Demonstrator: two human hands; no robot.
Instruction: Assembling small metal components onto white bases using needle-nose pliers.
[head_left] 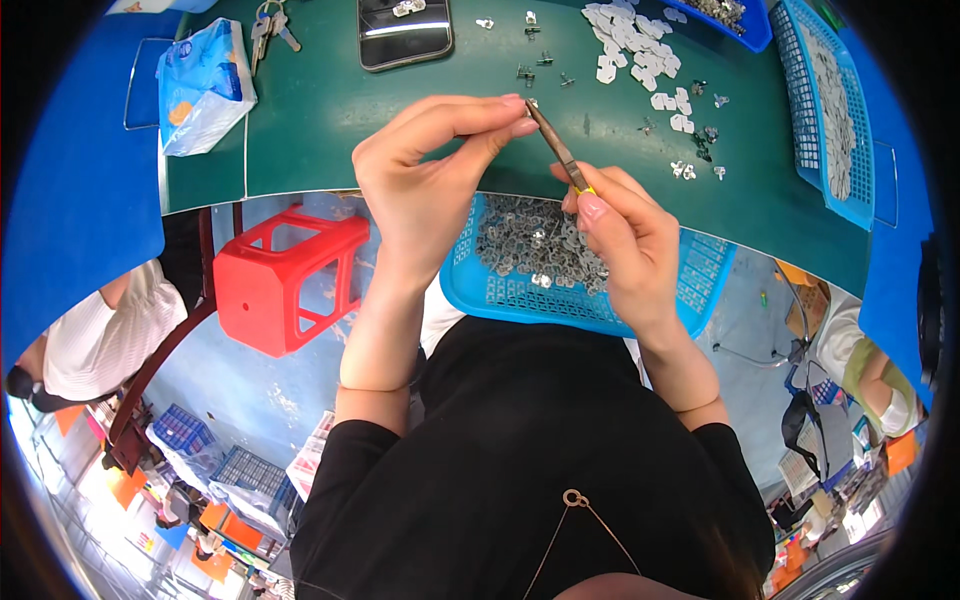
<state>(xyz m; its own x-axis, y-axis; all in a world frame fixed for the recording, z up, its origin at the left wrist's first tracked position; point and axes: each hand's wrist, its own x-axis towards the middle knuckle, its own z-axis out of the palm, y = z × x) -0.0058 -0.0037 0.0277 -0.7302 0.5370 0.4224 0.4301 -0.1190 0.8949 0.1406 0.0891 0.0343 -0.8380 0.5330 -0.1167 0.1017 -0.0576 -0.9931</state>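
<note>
Above the table's near edge, my left hand (pixel 430 165) pinches something very small between thumb and fingertips; the piece is mostly hidden. The narrow tip of a slim, pointed metal tool (pixel 556 146), yellow at its grip, meets those fingertips. My right hand (pixel 628 228) is closed round the tool's grip end, which hides most of its handle. Small metal clips (pixel 526 73) lie on the green table (pixel 320 130) beyond my hands. Below them, a blue basket (pixel 520 305) at my lap holds many small metal parts (pixel 540 240).
Flat white pieces (pixel 632 40) are piled at the back right, near a blue mesh basket (pixel 815 110) and a blue tray (pixel 745 38). A phone (pixel 405 35), keys (pixel 268 30) and a tissue pack (pixel 208 88) lie left. A red stool (pixel 270 285) stands below; people sit either side.
</note>
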